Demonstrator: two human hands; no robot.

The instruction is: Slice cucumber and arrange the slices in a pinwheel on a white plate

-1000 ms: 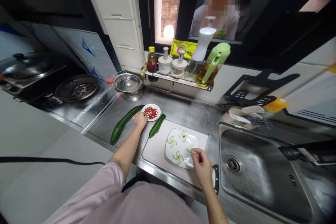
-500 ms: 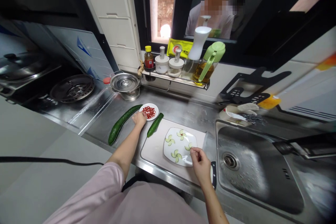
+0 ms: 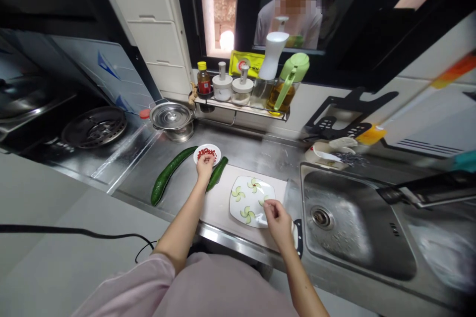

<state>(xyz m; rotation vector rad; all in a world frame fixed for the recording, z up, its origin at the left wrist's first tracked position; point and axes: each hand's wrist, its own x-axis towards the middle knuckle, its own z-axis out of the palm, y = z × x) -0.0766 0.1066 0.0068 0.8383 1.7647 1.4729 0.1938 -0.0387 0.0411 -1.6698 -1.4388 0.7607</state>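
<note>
Steel kitchen counter [image 3: 260, 156], left hand [image 3: 205, 166] laid over small dish of red bits [image 3: 207, 153], grip unclear, right hand [image 3: 277, 218] pinched above white plate [image 3: 251, 201], pinched item hidden, knife [image 3: 297, 238] partly covered.

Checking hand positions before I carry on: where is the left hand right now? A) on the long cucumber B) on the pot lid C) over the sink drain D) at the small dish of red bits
D: the left hand reaches to the near edge of the small dish of red bits, with the long cucumber lying apart to its left.
</note>
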